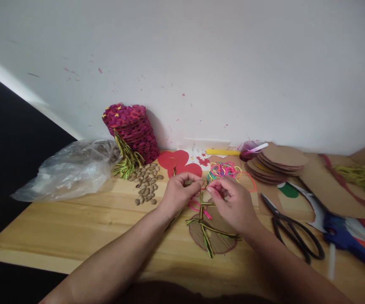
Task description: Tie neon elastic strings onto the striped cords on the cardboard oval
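Observation:
My left hand [181,192] and my right hand [233,204] meet above a round cardboard piece [223,238]. Both are closed, fingertips pinching a thin yellow-green and black yarn [202,211] between them. Strands of this yarn hang down and lie across the cardboard, tied together in places, with loose ends spreading below. A pink cord [195,205] shows just under my fingers. The exact spot where the fingertips grip is small and partly hidden.
Pistachio-like shells [146,185], a plastic bag [71,171] and a magenta stack with a tassel [134,135] stand left. Behind my hands are red paper shapes [170,162] and tangled colourful cord [222,170]. Black scissors [292,226], cardboard discs [280,156] and a blue glue gun [344,238] lie right.

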Demonstrator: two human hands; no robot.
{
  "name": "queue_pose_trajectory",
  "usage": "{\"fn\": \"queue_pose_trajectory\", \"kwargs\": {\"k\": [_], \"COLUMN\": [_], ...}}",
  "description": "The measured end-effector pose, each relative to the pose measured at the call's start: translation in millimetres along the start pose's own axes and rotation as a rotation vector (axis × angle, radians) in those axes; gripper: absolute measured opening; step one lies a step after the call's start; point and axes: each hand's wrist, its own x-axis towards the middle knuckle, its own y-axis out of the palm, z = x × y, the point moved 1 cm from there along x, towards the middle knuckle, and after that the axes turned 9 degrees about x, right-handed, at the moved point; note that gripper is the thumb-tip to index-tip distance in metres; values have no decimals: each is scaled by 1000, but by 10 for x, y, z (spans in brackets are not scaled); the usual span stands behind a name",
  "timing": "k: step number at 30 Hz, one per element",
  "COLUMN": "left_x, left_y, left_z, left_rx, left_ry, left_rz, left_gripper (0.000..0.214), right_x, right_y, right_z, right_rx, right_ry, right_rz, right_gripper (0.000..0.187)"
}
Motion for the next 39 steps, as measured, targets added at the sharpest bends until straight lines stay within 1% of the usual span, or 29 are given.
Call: {"fn": "queue_pose_trajectory", "kwargs": {"k": [4,7,10,13,16,18,21,24,26,28,29,30,32,34,36,39], "left_x": [-7,-10,-15,-24,-36,-42,-48,-61,-73,-81,-82,-80,-68,-52,-43,-46], "left_y": [-9,-19,-27,-33,-42,-53,-72,-78,-74,-66,-61,-56,-47,-48,-50,-56], "left_z": [-26,-37,-43,-35,-12,-2,-15,-60,-94,-122,-130,-134,-128,-113,-96,-77], "left_rx": [73,140,215,319,387,394,351,265,205,146,120,99,96,160,260,386], "left_ry": [29,60,100,154,206,234,252,254,242,231,232,240,261,299,327,372], "left_rz": [-4,-2,27,85,205,283,338,363,366,350,337,315,242,98,-13,-92], "left_gripper": [19,16,14,12,13,13,12,12,14,15,15,14,14,11,9,8], "right_x": [12,31,53,74,96,114,145,165,158,131,114,96,62,36,17,0], "right_y": [-26,-39,-68,-108,-141,-158,-172,-153,-114,-53,-18,18,88,146,189,223], "right_z": [53,82,95,87,64,42,-7,-78,-130,-171,-181,-183,-164,-127,-92,-69], "right_rx": [-82,-114,-145,-147,-104,-33,155,391,585,814,919,1004,1108,1192,1250,1278], "right_ry": [-126,-229,-311,-335,-303,-224,-31,184,357,549,621,695,774,802,822,841], "right_rz": [31,26,12,43,143,177,183,208,224,225,218,218,230,247,254,232], "right_gripper": [8,8,9,9,10,11,9,8,9,15,19,21,18,15,13,13]}}
